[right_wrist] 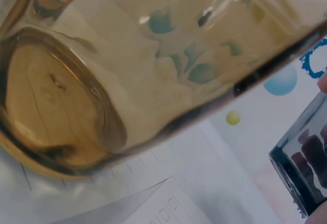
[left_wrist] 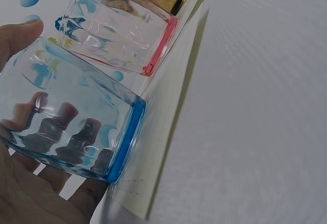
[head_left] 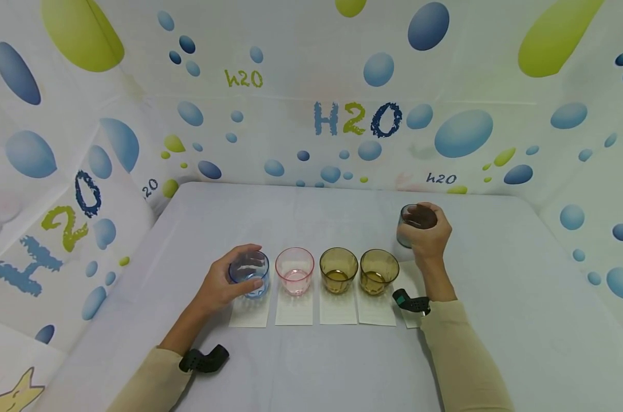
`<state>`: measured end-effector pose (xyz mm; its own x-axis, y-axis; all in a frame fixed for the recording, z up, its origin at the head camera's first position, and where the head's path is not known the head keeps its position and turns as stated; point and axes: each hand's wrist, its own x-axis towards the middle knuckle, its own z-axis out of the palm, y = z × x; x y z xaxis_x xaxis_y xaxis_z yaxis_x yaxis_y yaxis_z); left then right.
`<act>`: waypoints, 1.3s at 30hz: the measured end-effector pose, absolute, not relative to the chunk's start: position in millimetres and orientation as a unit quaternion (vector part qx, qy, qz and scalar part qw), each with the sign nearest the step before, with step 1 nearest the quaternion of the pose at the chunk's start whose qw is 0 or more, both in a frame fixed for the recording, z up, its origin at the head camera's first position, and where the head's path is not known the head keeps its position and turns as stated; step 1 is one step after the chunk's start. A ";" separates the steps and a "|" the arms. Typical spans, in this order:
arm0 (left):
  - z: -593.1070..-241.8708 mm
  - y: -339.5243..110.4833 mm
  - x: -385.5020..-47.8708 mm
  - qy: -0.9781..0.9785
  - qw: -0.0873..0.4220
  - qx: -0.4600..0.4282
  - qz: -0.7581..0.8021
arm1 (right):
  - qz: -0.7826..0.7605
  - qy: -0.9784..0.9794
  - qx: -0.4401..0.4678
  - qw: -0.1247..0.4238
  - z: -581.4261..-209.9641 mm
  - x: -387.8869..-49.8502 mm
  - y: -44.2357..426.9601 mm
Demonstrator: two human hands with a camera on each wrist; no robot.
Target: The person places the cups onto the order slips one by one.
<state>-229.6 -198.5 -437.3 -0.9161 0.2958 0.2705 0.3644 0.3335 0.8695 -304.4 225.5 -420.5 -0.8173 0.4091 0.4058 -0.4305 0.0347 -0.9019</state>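
Note:
At the left end of the row, my left hand [head_left: 221, 283] grips a clear blue glass [left_wrist: 97, 106], its thumb on the near side and fingers behind. The blue glass stands upright on a paper slip [head_left: 248, 316]. To its right stand a pink-rimmed glass [head_left: 295, 277] and two amber glasses, one [head_left: 338, 273] left of the other [head_left: 379, 274]. Farther back on the right, my right hand [head_left: 432, 234] holds a dark grey glass [right_wrist: 294, 175]; whether its base touches the table cannot be told.
Beneath my right forearm lies another paper slip [head_left: 412, 280], partly covered. A white cloth covers the table [head_left: 311, 372], and a patterned curtain [head_left: 291, 74] hangs behind it. The right amber glass is close to my right wrist.

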 end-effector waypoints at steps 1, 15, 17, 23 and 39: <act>-437.1 -198.4 -229.6 -0.816 0.031 -0.201 -0.542 | 0.692 -0.654 0.010 0.306 -420.4 -304.0 225.7; -435.6 -198.8 -229.2 -0.820 0.037 -0.205 -0.534 | 0.651 -0.670 0.028 0.355 -417.6 -302.1 225.8; -436.0 -198.9 -229.7 -0.820 0.038 -0.206 -0.533 | 0.652 -0.667 0.025 0.360 -416.9 -301.5 226.1; -436.7 -199.0 -230.1 -0.818 0.038 -0.208 -0.535 | 0.642 -0.675 0.028 0.363 -414.3 -298.9 227.6; -436.3 -198.8 -229.2 -0.818 0.035 -0.207 -0.536 | 0.622 -0.683 0.055 0.379 -410.1 -293.8 230.6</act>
<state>-229.2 -198.8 -436.3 -0.9115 0.3012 0.2800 0.3768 0.3392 0.8619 -293.8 230.6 -410.1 -0.7063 0.3964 0.5866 -0.5473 0.2199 -0.8075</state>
